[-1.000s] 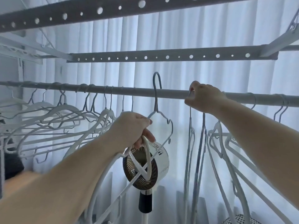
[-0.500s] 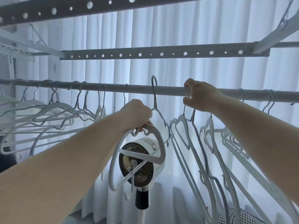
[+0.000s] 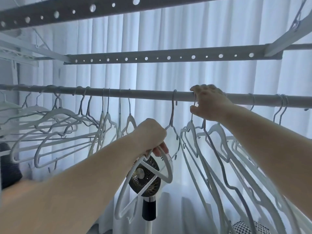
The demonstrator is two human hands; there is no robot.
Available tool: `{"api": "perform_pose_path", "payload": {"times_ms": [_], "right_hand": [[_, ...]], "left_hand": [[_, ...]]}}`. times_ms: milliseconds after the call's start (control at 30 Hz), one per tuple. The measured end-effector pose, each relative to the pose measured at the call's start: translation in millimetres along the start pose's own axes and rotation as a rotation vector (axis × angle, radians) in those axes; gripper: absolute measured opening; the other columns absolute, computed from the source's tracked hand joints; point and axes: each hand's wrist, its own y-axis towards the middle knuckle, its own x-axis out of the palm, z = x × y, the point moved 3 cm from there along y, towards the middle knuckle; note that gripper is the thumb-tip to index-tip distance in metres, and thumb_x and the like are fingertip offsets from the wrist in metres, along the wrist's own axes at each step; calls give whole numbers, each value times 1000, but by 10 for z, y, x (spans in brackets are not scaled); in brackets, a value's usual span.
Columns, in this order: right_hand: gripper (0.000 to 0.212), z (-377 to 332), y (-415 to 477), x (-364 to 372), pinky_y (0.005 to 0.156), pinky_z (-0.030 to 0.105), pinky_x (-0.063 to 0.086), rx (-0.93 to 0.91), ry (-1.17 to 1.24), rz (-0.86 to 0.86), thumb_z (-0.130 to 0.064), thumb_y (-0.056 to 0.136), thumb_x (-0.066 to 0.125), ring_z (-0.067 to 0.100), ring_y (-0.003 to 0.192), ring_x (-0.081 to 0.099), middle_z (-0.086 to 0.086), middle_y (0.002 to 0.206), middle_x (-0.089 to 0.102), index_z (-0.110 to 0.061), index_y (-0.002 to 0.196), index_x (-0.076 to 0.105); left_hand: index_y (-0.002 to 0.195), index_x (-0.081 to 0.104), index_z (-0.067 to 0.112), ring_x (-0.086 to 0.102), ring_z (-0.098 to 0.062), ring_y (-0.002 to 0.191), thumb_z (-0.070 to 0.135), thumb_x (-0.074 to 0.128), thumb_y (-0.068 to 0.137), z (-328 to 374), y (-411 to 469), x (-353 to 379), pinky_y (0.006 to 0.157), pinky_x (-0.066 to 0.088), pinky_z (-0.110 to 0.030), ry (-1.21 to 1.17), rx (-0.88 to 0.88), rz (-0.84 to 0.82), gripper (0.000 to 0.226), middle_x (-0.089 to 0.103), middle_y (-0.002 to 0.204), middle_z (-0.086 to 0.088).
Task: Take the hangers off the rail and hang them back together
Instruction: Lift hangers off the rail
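Now the white hanger (image 3: 172,114) hooks over the rail (image 3: 143,94), its shoulder clamped in the left hand's (image 3: 150,135) curled fingers (image 3: 162,149); the right hand (image 3: 209,103) pinches a neighbouring hook (image 3: 195,102) against the rail. Risk: the tilted hanger may snag the bunch of hangers (image 3: 219,149) dangling just beside it, or slip loose onto the fan (image 3: 146,177) below. More hangers (image 3: 59,115) spread along the rail's left stretch. Behind hang pale curtains (image 3: 185,31), with perforated bars (image 3: 152,57) overhead.
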Motion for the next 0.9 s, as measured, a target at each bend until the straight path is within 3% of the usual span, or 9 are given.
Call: {"api": "perform_pose_path", "payload": {"times_ms": [100,167,267,400,500,567,700,800,900], "right_hand": [[59,-115,-92,-2,117,43,12,-110,-18,162,-23,86,51,26,144,8,4,154,20,-21,141,30],[54,-266,-196,-35,117,37,5,-302,-30,254,-16,87,50,23,145,10,2,154,25,-21,139,38],[49,-450,-310,-6,116,32,0,-506,-51,156,-13,89,46,17,144,12,-4,151,31,-27,136,45],[40,-568,-331,124,118,34,-5,-562,-68,-45,-13,91,44,10,143,18,-13,143,46,-33,124,56],[37,-592,-336,192,118,33,-4,-541,-96,-128,-13,91,43,9,140,24,-9,138,52,-30,120,59],[36,-577,-339,216,119,33,-1,-513,-99,-138,-15,92,44,10,139,26,-7,138,51,-28,122,58],[42,-526,-342,185,118,30,3,-451,-90,-95,-20,93,44,14,143,18,-3,151,33,-25,134,46],[48,-528,-349,125,118,29,1,-433,-77,-24,-22,93,44,16,145,10,-2,156,19,-23,141,36],[49,-534,-303,63,118,33,-1,-402,-82,47,-22,93,44,19,145,10,0,155,19,-20,141,35]], "left_hand": [[82,51,12,46,-8,22,19,37,96,-46,-90,50,30,32,-11,-97,44,-15,21,61,38,1],[84,52,14,49,-9,26,31,36,96,-77,-122,46,31,37,-11,-178,49,-14,26,63,46,0],[82,57,13,54,-11,32,41,34,95,-168,-185,75,39,45,-18,-233,44,-11,40,62,46,1],[68,58,18,53,-15,43,37,39,94,-358,-253,69,50,46,-24,-114,81,115,37,58,38,5],[75,54,24,57,-17,67,40,45,90,-471,-358,12,68,46,-28,255,117,299,24,57,65,6],[87,49,28,53,-18,84,44,52,84,-529,-468,-25,73,40,-28,351,82,428,17,50,82,7],[130,27,26,41,-15,124,43,59,79,-711,-511,26,94,39,-31,318,21,446,63,33,134,7],[142,11,23,45,-20,125,30,53,87,-840,-523,32,97,42,-35,294,9,463,70,21,149,5],[144,9,20,51,-26,119,20,44,92,-991,-558,-1,95,41,-34,232,-30,486,63,34,147,2]]}}
